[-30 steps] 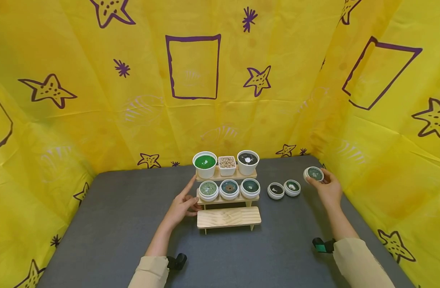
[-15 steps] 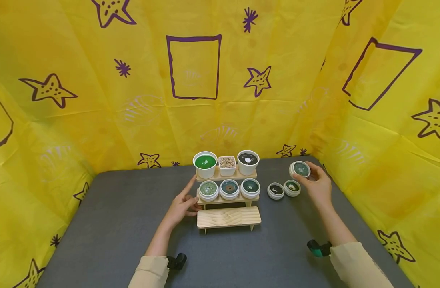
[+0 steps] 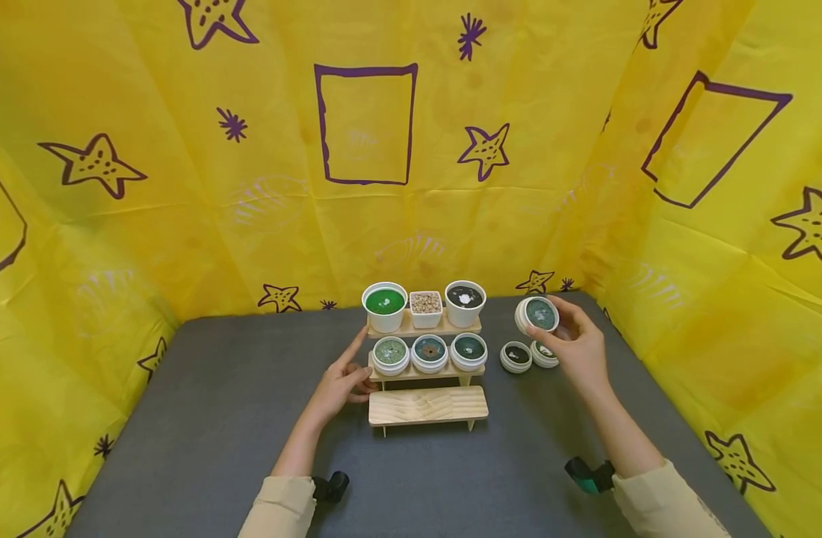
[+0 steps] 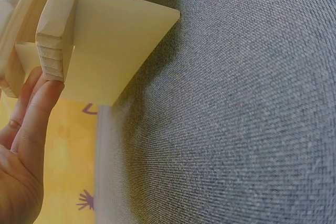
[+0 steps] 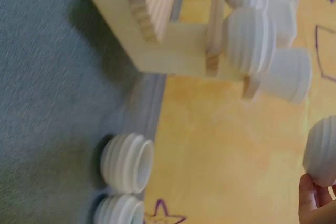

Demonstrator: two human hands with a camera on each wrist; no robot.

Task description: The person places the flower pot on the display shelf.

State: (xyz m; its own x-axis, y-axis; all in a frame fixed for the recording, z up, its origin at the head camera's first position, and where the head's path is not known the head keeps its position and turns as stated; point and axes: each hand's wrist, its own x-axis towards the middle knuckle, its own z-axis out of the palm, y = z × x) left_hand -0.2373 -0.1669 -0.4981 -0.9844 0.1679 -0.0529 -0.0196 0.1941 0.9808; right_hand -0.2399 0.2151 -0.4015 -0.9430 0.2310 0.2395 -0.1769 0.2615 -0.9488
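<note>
A three-step wooden stand (image 3: 427,405) stands mid-table. My left hand (image 3: 333,388) is at its left end, index finger extended along the upper step. In the left wrist view, straight fingertips (image 4: 51,88) touch the end of a step. To the right, my right hand (image 3: 582,351) grips a small white ribbed pot (image 3: 539,314) with a grey-green top between thumb and fingers, raised and tilted. The right wrist view catches that pot (image 5: 321,150) at its edge. Below it on the table sit a dark-topped pot (image 3: 515,357) and a green-topped pot (image 3: 544,355), the latter partly covered.
Three ribbed pots (image 3: 429,351) line the middle step. The top step bears a green-filled cup (image 3: 384,302), a square pot of pebbles (image 3: 425,306) and a dark-filled cup (image 3: 464,300). The lowest step is bare wood. Yellow patterned cloth (image 3: 270,224) walls the grey table (image 3: 223,418).
My right hand has carried the ribbed pot leftward, from the table's right side to above the two loose pots. My left hand has stayed at the stand's left end.
</note>
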